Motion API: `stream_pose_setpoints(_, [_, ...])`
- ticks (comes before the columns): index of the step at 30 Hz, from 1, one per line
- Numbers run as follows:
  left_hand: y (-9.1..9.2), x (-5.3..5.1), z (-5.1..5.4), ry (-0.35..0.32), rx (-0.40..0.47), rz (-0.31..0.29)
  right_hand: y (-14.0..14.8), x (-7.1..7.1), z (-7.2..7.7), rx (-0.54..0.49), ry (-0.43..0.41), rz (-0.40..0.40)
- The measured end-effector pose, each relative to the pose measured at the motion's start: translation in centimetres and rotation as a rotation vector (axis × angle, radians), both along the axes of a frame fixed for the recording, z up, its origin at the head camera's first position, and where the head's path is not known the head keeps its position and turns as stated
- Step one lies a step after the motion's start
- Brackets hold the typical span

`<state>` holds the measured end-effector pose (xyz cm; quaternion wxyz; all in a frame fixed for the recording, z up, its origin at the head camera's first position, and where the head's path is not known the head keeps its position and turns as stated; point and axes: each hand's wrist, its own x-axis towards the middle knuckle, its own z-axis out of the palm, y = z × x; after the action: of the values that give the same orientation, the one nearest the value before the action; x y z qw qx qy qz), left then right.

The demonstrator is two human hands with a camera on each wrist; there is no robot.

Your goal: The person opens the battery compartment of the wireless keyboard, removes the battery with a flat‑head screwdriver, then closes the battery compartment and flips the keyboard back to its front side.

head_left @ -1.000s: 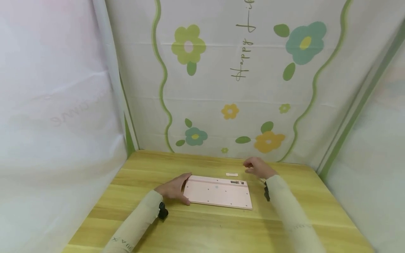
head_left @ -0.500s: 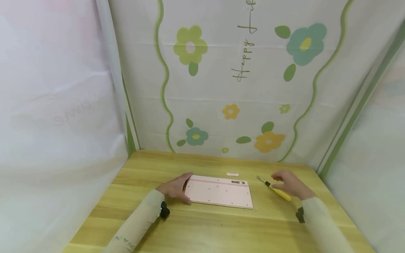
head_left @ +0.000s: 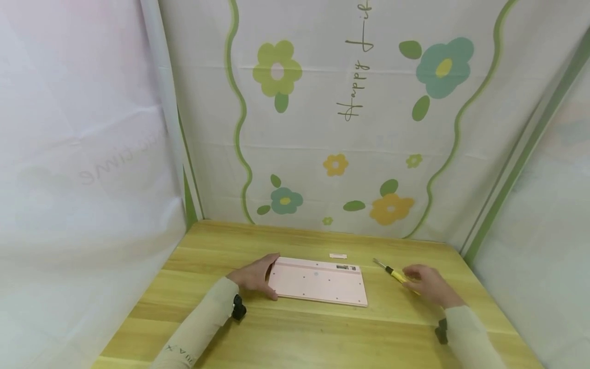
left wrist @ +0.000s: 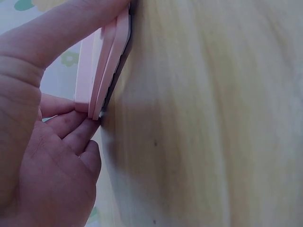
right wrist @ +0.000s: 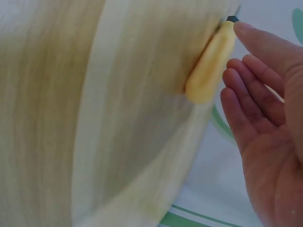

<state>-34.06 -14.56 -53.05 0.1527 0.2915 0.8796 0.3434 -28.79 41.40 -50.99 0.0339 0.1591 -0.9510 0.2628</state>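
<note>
A pink keyboard (head_left: 318, 287) lies face down on the table, its screw-dotted back up. Near its far right corner a small battery compartment (head_left: 342, 267) is uncovered. My left hand (head_left: 253, 275) grips the keyboard's left end, thumb at the near edge and fingers at the far one; the left wrist view has fingertips against the pink edge (left wrist: 81, 90). To the right lies a screwdriver (head_left: 395, 274) with a yellow handle (right wrist: 208, 66). My right hand (head_left: 429, 285) hovers over that handle, fingers loosely bent, not closed round it.
Just behind the keyboard lies a small pink cover (head_left: 338, 255). The wooden table (head_left: 322, 343) is bounded at the back by a flower-printed cloth (head_left: 313, 128), with white sheets (head_left: 83, 205) at both sides.
My right hand has moved right and nearer, from behind the keyboard's right end to over the screwdriver's handle. The left hand and the keyboard have stayed put.
</note>
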Motion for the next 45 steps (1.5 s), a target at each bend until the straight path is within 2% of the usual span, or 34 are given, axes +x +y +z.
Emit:
stream_pose_setpoints(4, [0.1, -0.1, -0.1, -0.005, 0.0, -0.003, 0.4, -0.3, -0.9, 0.005, 0.018, -0.017])
stream_pose_setpoints(11, [0.2, 0.0, -0.1, -0.017, 0.007, -0.006, 0.7, -0.3, -1.9, 0.002, -0.015, -0.034])
stream_pose_setpoints(18, [0.2, -0.1, -0.2, -0.019, -0.004, 0.0, 0.2, -0.7, -1.9, 0.009, 0.001, -0.031])
stream_pose_setpoints(31, [0.2, -0.4, -0.1, -0.006, -0.019, -0.012, 0.2, -2.0, -2.3, 0.008, 0.0, -0.078])
stream_pose_setpoints(34, [0.1, -0.3, -0.1, -0.005, -0.022, -0.013, 0.2, -2.0, -2.4, 0.005, 0.029, -0.06])
stream_pose_setpoints(39, [0.1, -0.2, 0.2, -0.01, -0.024, -0.006, 0.3, -1.9, -2.6, -0.014, 0.085, -0.097])
stream_pose_setpoints(45, [0.1, 0.1, 0.3, -0.008, -0.038, -0.001, 0.0, -0.9, -2.2, -0.043, 0.163, -0.128])
